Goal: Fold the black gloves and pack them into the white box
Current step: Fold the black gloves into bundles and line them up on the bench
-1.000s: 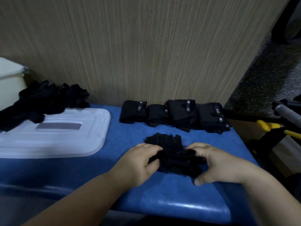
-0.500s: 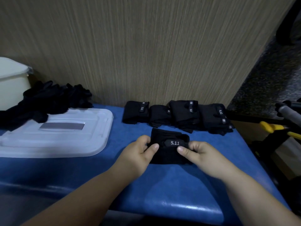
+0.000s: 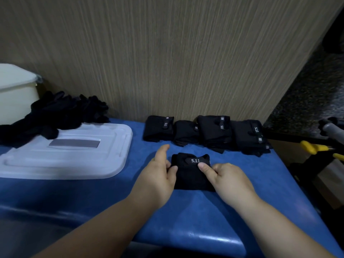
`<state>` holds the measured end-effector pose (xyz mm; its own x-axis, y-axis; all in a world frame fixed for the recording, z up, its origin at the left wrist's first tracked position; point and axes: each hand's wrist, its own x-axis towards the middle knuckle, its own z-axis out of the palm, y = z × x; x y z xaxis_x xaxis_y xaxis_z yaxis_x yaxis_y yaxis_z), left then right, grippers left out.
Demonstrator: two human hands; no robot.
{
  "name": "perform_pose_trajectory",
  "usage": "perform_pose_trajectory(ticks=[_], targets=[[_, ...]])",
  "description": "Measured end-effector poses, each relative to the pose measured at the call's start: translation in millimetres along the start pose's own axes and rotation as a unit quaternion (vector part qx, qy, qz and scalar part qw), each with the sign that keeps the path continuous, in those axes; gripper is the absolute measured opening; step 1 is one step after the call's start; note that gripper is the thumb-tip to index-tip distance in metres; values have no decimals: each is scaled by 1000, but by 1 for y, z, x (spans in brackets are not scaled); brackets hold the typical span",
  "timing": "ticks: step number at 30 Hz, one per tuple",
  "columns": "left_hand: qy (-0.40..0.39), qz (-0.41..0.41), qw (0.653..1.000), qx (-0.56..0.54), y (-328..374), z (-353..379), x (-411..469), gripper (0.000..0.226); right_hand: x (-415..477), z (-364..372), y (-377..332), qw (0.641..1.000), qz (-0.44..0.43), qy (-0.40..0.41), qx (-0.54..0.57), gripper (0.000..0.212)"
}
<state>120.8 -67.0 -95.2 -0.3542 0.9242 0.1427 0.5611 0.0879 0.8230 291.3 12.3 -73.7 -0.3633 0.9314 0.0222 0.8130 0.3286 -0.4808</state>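
A folded glove lies on the blue worktop, a little right of the middle, with its strap marked 5.11 across the far edge. The left hand holds its left side: the thumb lies curled over the top of the fabric and the forefinger points straight ahead along the edge. The right hand holds the right side, its thumb pressing on the end of the strap and the other fingers curled down beside the bundle. So both hands are clamped on the same glove, one at each side.

Just beyond it a row of folded gloves, four bundles touching one another, stands against the foot of the wall. A narrow strip of bare blue lies between that row and the held glove. The rightmost bundle sits near the worktop's right edge, beyond which a yellow handle shows.

To the left a pale lid lies flat, with open blue surface between its rounded corner and the left hand. Loose gloves are heaped over the lid's far left part, and they lean against the white box at the left border. The near edge of the worktop is rounded, and both forearms cross it
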Motion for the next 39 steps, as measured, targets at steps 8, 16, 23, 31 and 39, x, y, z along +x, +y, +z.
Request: perform_pose_trajectory(ticks=[8, 16, 23, 31, 39], targets=[[56, 170, 972, 152, -6, -1, -6, 45, 0, 6, 4, 994, -49, 88, -35, 33], [-108, 167, 941, 273, -10, 3, -4, 51, 0, 17, 6, 968, -238, 60, -45, 44], [-143, 120, 930, 316, -8, 2, -4, 60, -2, 12, 2, 975, -175, -79, -111, 51], [-164, 64, 922, 344, -16, -6, 0, 68, -5, 7, -1, 984, -140, -27, -111, 56], [67, 99, 940, 321, -24, -8, 2, 60, -9, -2, -3, 997, -17, -59, 49, 38]])
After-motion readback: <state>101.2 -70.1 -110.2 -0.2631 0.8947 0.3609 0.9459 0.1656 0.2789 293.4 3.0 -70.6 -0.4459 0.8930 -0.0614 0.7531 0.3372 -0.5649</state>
